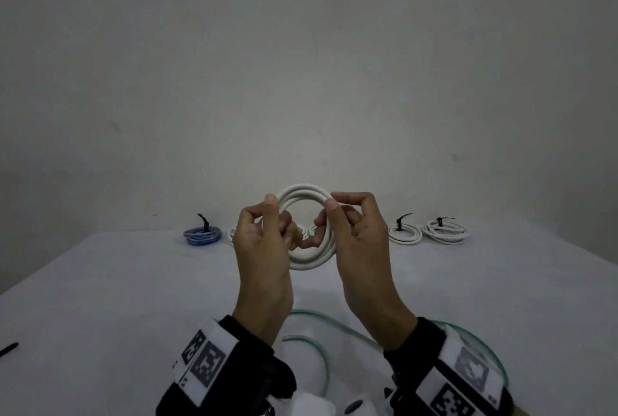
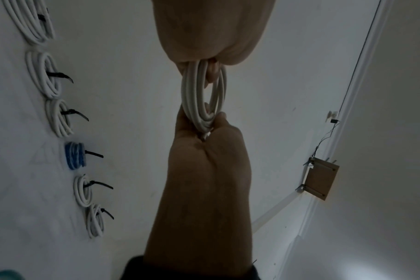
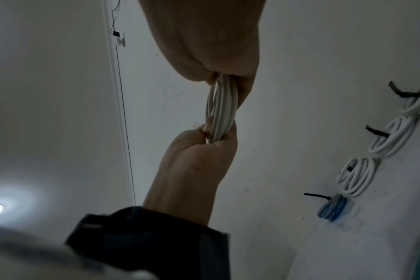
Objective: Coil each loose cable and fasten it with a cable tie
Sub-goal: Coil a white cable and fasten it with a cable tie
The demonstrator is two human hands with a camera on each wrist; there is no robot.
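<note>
A white cable wound into a coil [image 1: 302, 260] is held upright in the air above the white table [image 1: 133, 298]. My left hand [image 1: 277, 215] pinches the coil's left side with the thumb on top. My right hand [image 1: 329, 215] pinches its right side. In the left wrist view the coil [image 2: 197, 98] hangs between my left hand [image 2: 211, 62] above and my right hand [image 2: 209, 128] below. The right wrist view shows the coil [image 3: 221, 109] edge-on, with my right hand [image 3: 226, 77] above and my left hand [image 3: 211, 136] below. I see no tie on this coil.
Along the table's back edge lie tied coils: a blue one [image 1: 202, 235] and white ones [image 1: 404, 234] [image 1: 444, 231], each with a black tie. A loose clear greenish cable [image 1: 311, 342] curls on the table near my wrists. A black cable tie [image 1: 8, 348] lies at the left edge.
</note>
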